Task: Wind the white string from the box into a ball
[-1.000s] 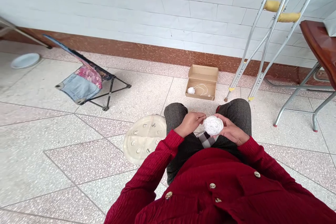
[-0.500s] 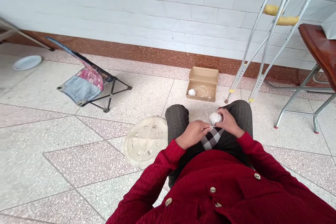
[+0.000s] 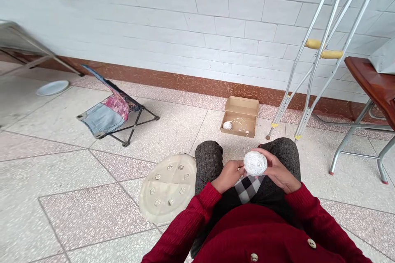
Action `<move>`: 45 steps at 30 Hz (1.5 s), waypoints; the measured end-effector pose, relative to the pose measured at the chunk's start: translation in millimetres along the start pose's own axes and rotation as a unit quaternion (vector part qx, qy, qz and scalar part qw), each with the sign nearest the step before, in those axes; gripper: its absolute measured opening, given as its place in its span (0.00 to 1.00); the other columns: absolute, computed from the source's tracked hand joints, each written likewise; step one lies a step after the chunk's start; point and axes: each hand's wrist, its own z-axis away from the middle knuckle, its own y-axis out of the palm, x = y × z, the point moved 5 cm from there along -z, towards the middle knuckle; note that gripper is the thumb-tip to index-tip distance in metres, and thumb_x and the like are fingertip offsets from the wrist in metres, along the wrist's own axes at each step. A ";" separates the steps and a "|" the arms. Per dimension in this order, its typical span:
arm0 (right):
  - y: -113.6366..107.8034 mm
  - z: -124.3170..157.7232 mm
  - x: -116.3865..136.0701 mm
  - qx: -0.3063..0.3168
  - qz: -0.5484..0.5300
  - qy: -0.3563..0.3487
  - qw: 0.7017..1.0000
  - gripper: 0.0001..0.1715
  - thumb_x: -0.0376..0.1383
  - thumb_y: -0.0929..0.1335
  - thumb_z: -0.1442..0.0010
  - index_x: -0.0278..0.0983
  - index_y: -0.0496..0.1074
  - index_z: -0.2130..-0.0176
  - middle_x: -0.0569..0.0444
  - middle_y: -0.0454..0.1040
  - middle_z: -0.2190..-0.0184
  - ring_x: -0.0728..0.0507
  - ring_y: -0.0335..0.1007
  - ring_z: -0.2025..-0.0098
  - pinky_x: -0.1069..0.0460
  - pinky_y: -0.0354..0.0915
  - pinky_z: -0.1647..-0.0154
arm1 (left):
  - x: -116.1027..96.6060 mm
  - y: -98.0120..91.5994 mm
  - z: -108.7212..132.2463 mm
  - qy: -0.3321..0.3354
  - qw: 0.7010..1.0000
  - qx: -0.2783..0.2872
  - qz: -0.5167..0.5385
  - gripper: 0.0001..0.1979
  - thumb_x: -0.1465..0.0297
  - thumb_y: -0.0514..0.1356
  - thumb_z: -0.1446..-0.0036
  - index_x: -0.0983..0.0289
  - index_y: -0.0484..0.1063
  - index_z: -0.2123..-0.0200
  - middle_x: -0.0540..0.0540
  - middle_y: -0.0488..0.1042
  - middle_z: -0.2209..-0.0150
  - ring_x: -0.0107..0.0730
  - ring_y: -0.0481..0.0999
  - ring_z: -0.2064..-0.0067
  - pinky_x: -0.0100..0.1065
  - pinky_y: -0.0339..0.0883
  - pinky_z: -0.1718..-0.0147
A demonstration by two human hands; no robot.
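A white ball of yarn (image 3: 255, 163) rests in my right hand (image 3: 280, 174), whose fingers curve round its right side above my lap. My left hand (image 3: 229, 176) is closed in a pinch at the ball's left edge, on the yarn; the strand between its fingertips is mostly hidden. Beyond my knees, an open cardboard box (image 3: 252, 126) sits on the floor. A smaller ball of white yarn (image 3: 227, 125) lies in its left part, with a loose loop of yarn beside it. A thin strand (image 3: 247, 141) runs from the box up toward my hands.
Left of my legs lies a round beige mat (image 3: 166, 187) with holes. Farther left are a low folding chair (image 3: 106, 117) and a white basin (image 3: 52, 88). Metal crutches (image 3: 311, 78) lean on the tiled wall, beside a brown stool (image 3: 367, 78).
My right hand has turned the yarn ball, and it now shows larger between my hands. My left hand has come up against its side. The view has tilted upward.
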 end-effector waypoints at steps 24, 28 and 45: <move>-1.2 5.3 -22.8 -0.039 -0.024 0.052 0.998 0.37 0.33 0.79 0.60 0.43 0.72 0.50 0.52 0.74 0.52 0.41 0.72 0.55 0.48 0.72 0.59 | -18.0 -31.0 -7.1 0.042 0.996 -0.031 -0.070 0.18 0.68 0.52 0.32 0.66 0.76 0.71 0.53 0.77 0.71 0.30 0.73 0.67 0.29 0.63 0.63; -19.8 -8.4 -6.9 -0.120 0.002 -0.012 0.993 0.35 0.36 0.78 0.57 0.43 0.69 0.50 0.52 0.74 0.54 0.42 0.73 0.59 0.49 0.72 0.63 | -4.8 -11.6 4.2 -0.003 0.998 -0.001 -0.060 0.22 0.64 0.52 0.31 0.66 0.72 0.76 0.51 0.73 0.75 0.28 0.70 0.71 0.29 0.61 0.66; -14.9 -5.3 -67.2 0.027 0.041 0.135 0.990 0.32 0.30 0.74 0.59 0.40 0.73 0.52 0.56 0.75 0.64 0.46 0.70 0.68 0.51 0.69 0.68 | -29.3 -42.6 3.6 0.148 0.953 -0.016 -0.264 0.16 0.65 0.53 0.29 0.63 0.78 0.62 0.55 0.81 0.65 0.34 0.77 0.60 0.40 0.64 0.43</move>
